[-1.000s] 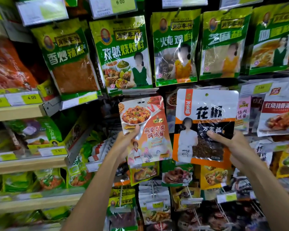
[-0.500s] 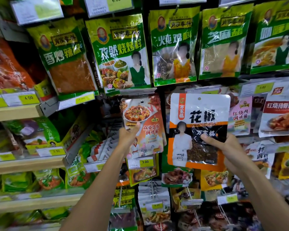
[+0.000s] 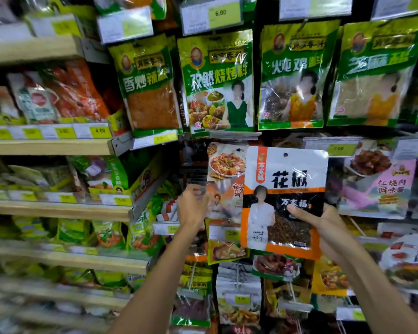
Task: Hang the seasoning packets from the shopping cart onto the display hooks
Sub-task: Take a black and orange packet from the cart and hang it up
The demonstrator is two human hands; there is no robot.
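Our right hand (image 3: 328,227) pinches the peppercorn packet (image 3: 285,189) low, leaving its hang hole (image 3: 285,154) free for hanging. Left hand (image 3: 191,208) beside the tofu packet (image 3: 225,169); grip blurred, we cannot tell.

My right grip (image 3: 328,227) holds the peppercorn packet (image 3: 285,179) in front of the tofu packet (image 3: 225,165), left grip (image 3: 191,208) beside it; shelves (image 3: 48,147) at left

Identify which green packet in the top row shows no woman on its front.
The leftmost green packet: its window shows orange-red powder, while the three to its right each picture a woman.
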